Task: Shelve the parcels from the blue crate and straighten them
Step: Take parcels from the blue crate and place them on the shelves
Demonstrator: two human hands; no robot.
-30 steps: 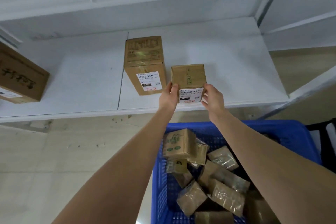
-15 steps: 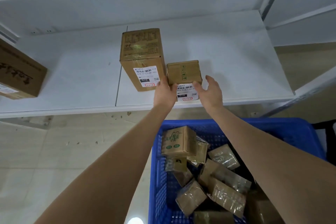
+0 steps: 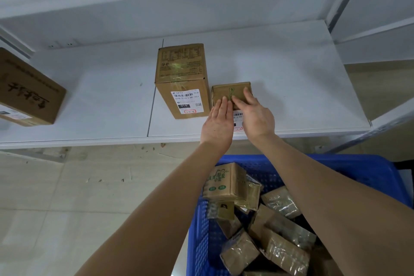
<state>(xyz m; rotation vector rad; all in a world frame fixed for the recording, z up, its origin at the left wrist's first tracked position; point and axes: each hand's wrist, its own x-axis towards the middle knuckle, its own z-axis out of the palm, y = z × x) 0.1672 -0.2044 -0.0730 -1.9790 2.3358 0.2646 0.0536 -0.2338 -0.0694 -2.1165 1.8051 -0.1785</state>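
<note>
The small parcel point(image 3: 230, 94) stands on the white shelf point(image 3: 291, 87), just right of the frame's middle and near the front edge. It is close at 3 o'clock of the tall parcel point(image 3: 182, 80), with only a sliver of gap showing between them, if any. Both hands lie flat on it. The left hand point(image 3: 218, 121) has straight fingers resting on the near-left part of its top, and the right hand point(image 3: 255, 114) has straight fingers spread across the top towards 12 o'clock; neither hand is curled round anything. The parcel's white label faces the front, mostly covered by the hands. It looks like stiff taped cardboard, small and probably light, so it should slide readily on the smooth shelf under a flat palm and tip if pushed high up. To square it, press low on the two opposite side faces or on the front face, not on the taped top, which may be slick. At 5 o'clock of the view the blue crate point(image 3: 369, 175) holds many more loose parcels point(image 3: 226, 184). Several are wrapped in shiny clear tape, likely slippery, and are best pinched across their narrow sides. A third box point(image 3: 29, 92) sits askew at 9 o'clock on the shelf.
</note>
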